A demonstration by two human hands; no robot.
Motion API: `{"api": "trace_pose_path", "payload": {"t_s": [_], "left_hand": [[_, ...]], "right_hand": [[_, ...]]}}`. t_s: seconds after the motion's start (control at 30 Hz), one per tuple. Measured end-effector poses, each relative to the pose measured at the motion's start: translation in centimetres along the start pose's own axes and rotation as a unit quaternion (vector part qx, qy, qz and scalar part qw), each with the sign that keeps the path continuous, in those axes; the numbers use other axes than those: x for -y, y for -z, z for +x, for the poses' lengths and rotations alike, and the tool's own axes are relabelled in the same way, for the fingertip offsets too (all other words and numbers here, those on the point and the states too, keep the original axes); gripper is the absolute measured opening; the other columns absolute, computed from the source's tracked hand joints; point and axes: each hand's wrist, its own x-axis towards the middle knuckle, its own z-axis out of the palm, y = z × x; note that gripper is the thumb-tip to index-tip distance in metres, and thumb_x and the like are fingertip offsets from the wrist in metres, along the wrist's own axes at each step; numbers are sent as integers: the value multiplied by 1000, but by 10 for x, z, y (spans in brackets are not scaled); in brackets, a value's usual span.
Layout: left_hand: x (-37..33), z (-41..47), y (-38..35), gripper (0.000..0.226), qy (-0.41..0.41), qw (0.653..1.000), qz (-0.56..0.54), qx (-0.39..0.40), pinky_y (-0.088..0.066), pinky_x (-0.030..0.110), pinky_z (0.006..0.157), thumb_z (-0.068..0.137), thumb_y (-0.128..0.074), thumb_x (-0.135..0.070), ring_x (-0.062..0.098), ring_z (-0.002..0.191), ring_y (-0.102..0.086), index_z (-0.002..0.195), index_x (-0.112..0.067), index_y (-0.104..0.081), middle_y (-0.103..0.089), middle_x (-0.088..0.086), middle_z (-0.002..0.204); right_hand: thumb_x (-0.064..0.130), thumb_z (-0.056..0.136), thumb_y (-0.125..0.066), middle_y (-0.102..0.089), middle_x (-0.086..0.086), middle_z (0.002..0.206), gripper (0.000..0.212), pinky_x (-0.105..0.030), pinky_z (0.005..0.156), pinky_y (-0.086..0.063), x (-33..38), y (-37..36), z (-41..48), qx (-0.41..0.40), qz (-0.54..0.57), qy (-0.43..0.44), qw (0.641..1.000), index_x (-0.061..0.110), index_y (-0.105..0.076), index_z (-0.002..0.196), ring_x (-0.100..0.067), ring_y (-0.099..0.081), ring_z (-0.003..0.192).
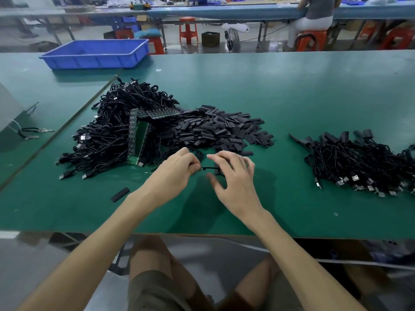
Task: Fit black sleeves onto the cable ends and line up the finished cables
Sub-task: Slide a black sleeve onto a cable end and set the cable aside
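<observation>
Cable (210,168) between left hand (177,170), right hand (234,178)

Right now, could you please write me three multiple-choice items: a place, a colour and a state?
1. The blue plastic bin stands: A far left on the green table; B among the cables; C on the floor.
2. The heap of flat sleeves is: A white; B black; C red.
3. The left hand: A lies flat; B lifts the bin; C pinches a thin black cable end.
Answers: A, it sits at the far-left edge; B, every sleeve is black; C, its fingertips pinch the cable.
</observation>
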Motion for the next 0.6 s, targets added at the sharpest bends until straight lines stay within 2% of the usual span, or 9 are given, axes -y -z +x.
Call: {"api": "trace_pose_path", "payload": {"t_s": [0.07, 0.13, 0.23, 0.3, 0.47, 0.53, 0.6], "left_hand": [[-5, -2, -5, 17, -22, 1000, 7, -2, -48, 48, 84, 105, -53, -22, 27, 89, -58, 108, -10, -66, -49, -3, 99], [-8, -4, -11, 16, -41, 999, 1, -9, -49, 49, 80, 104, -53, -21, 24, 81, -57, 107, -10, -65, -47, -4, 97], [-10, -6, -17, 15, -48, 998, -20, -30, -50, 43, 76, 103, -58, -20, 17, 71, -57, 105, -11, -69, -49, -5, 92], [-9, -6, -19, 12, -46, 997, -41, -49, -51, 36, 75, 100, -63, -19, 12, 71, -60, 103, -14, -73, -54, -6, 88], [-11, -5, -29, 11, -18, 991, -117, -64, -48, 17, 72, 98, -66, -18, 7, 73, -64, 95, -27, -72, -65, -9, 79], [-13, -1, -33, 11, 6, 986, -155, -60, -48, 15, 69, 99, -65, -25, 6, 73, -66, 93, -31, -72, -70, -9, 75], [-15, 4, -37, 14, 30, 980, -188, -51, -52, 20, 72, 102, -59, -32, 4, 74, -68, 94, -32, -70, -72, -10, 78]], "right_hand": [[30, 99, -66, -65, 0, 127, 36, -42, 112, -29, 2, -2, -2, -1, -12, 34, 999, 14, -66, 131, -17, -56, 122], [26, 100, -63, -71, -3, 116, 30, -40, 104, -38, 4, -3, -3, -3, -4, 49, 999, 6, -69, 122, -24, -65, 109], [17, 98, -65, -73, -9, 100, 23, -42, 89, -50, 4, -2, -2, -4, 11, 43, 999, 0, -71, 113, -29, -67, 93], [12, 96, -66, -72, -8, 94, 17, -42, 83, -51, 4, 0, -1, -8, 22, 26, 999, 1, -72, 107, -28, -65, 89], [17, 98, -55, -72, -4, 95, 20, -37, 84, -46, 4, 2, 0, -6, 47, -30, 998, 6, -72, 100, -23, -61, 90], [14, 99, -57, -72, -2, 96, 17, -37, 84, -45, 2, 2, 0, -13, 57, -58, 997, 8, -72, 100, -21, -59, 91], [11, 100, -58, -69, 0, 96, 13, -38, 85, -45, 0, 1, 0, -21, 82, -104, 991, 10, -71, 100, -19, -56, 92]]}}
